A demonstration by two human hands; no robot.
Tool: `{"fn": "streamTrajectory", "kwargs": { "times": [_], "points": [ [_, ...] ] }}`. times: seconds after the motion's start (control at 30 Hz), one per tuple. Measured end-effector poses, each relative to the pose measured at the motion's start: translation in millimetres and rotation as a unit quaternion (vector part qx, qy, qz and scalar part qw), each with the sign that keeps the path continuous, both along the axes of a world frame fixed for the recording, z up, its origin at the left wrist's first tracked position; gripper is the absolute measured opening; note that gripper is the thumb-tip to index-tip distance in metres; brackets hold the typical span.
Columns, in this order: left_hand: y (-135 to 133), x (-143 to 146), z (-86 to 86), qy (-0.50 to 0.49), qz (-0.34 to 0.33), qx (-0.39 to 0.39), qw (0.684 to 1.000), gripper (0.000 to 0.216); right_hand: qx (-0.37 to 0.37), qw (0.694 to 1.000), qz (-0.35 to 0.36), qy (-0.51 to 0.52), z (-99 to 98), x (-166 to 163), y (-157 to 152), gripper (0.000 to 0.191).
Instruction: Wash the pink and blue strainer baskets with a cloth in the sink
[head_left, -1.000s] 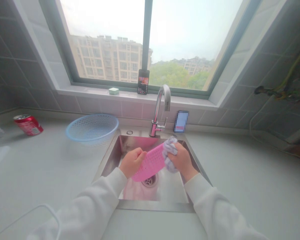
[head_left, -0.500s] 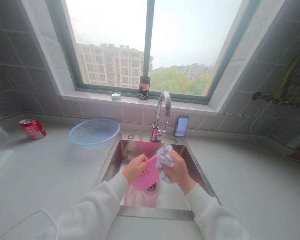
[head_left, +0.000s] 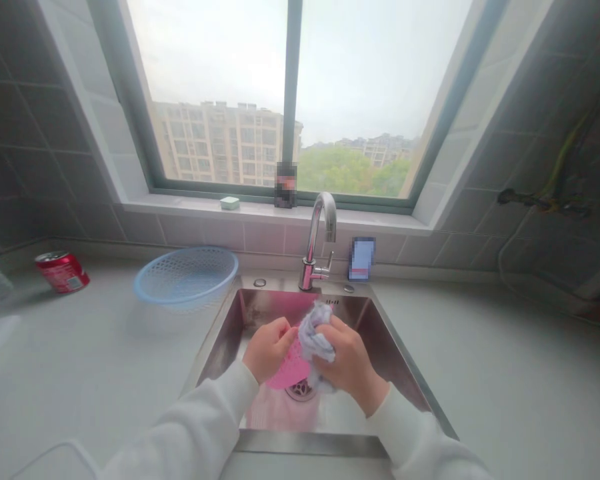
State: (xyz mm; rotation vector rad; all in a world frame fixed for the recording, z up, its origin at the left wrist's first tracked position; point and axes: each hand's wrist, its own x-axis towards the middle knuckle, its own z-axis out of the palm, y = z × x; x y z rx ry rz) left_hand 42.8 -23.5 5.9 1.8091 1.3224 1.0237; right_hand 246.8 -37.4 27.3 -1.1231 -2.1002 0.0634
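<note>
In the lower centre of the frame, a pink perforated plastic piece slanted, apparently lengthwise, up rightward over the sink between both hands, the left hand gripping its left end, the right hand clutching a crumpled cloth across its right part.

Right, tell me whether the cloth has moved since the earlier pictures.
Yes: judged against the tap, the cloth has shifted left, toward the left hand.

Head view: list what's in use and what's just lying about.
In use: pink perforated piece, left hand gripping it; pale cloth, in the right hand; sink, beneath both.
Lying about: red can; blue basket; pale green block; dark blurred screen; pale blurred screen.
</note>
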Motion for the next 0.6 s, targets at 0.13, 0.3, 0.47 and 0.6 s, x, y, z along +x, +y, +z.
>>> {"fn": "streamTrajectory", "kwargs": {
  "times": [0.13, 0.3, 0.47, 0.6],
  "points": [
    [1, -3, -0.3, -0.002, -0.006, 0.006, 1.0, 0.042, -0.021, 1.0, 0.018, -0.009, 0.6, -5, -4, 0.007],
    [1, -6, 1.1, -0.043, -0.018, -0.023, 0.999, 0.045, -0.027, 0.995, -0.071, 0.065, -3.8, 34, 33, 0.01],
    [3, -7, -0.4, -0.092, -0.071, -0.068, 0.991, 0.043, -0.027, 0.994, -0.088, 0.052, -6.1, 42, 38, 0.008],
    [5, -8, -2.9, -0.074, -0.12, -0.066, 0.988, 0.039, -0.024, 0.995, -0.09, 0.043, -3.5, 38, 34, 0.008]
  ]
}}
